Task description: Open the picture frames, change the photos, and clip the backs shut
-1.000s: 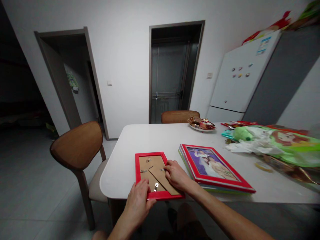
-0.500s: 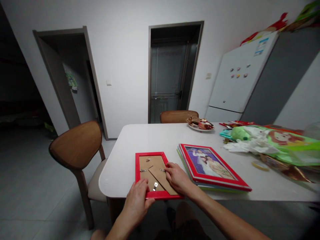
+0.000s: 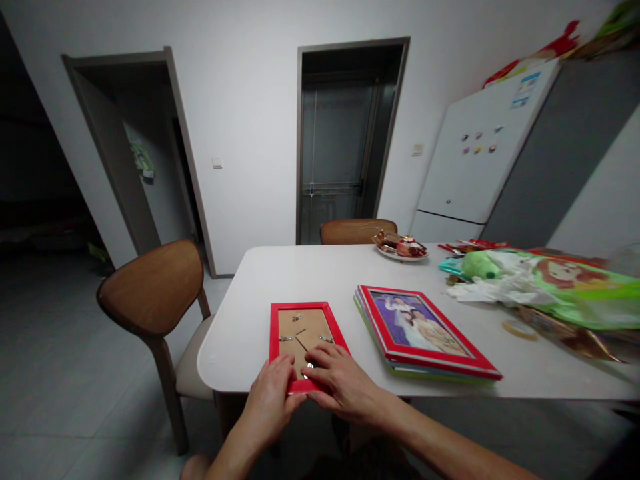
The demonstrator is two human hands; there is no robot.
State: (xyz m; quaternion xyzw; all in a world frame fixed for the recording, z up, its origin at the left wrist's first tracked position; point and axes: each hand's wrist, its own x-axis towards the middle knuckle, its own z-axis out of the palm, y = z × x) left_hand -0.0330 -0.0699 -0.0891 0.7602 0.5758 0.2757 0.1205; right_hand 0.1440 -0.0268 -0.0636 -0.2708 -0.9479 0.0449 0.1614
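Observation:
A red picture frame lies face down at the table's near edge, its brown backing board facing up. Small metal clips sit along the sides of the board, and a slanting stand leg is partly hidden under my right hand. My left hand grips the near left corner, fingers on top and thumb at the near edge. Over the near rim, my right hand has its fingertips on the near metal clip, with the thumb against the frame's front edge.
On the right, a stack of frames is topped by a red one with a photo. Beyond it are a plate of wrapped items, green packaging and a tape roll. Wooden chairs stand by the white table.
My right hand has moved from the right-side clip down and left to the near clip. The left hand still grips the near left corner, and the frame stays in place.

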